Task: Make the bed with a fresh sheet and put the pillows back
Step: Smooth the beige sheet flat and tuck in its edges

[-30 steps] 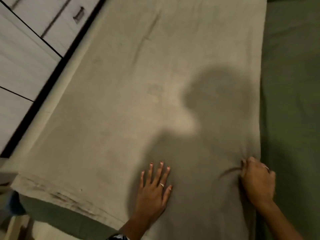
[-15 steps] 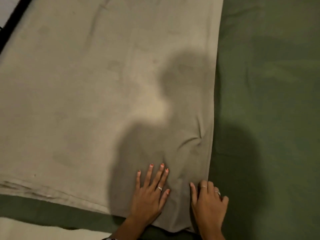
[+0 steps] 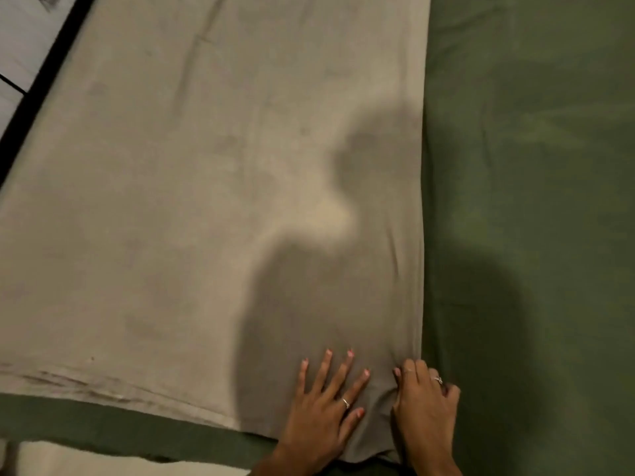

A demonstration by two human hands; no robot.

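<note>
A beige sheet (image 3: 206, 201) lies spread over the left part of the bed, on top of a green sheet (image 3: 532, 201) that covers the mattress. My left hand (image 3: 323, 407) rests flat on the beige sheet near its front right corner, fingers spread. Just to its right, my right hand (image 3: 426, 407) sits at the beige sheet's right edge with its fingers curled, gripping the fabric, which puckers beside the thumb. No pillows are in view.
White drawer fronts (image 3: 20, 46) and a black strip (image 3: 44, 73) run along the bed's far left side. A pale surface (image 3: 103, 458) shows below the bed's front edge. My shadow falls across both sheets.
My right hand slid down the beige sheet's right edge toward the near corner, lay flat for a moment, and now curls on the fabric. My left hand stayed pressed flat.
</note>
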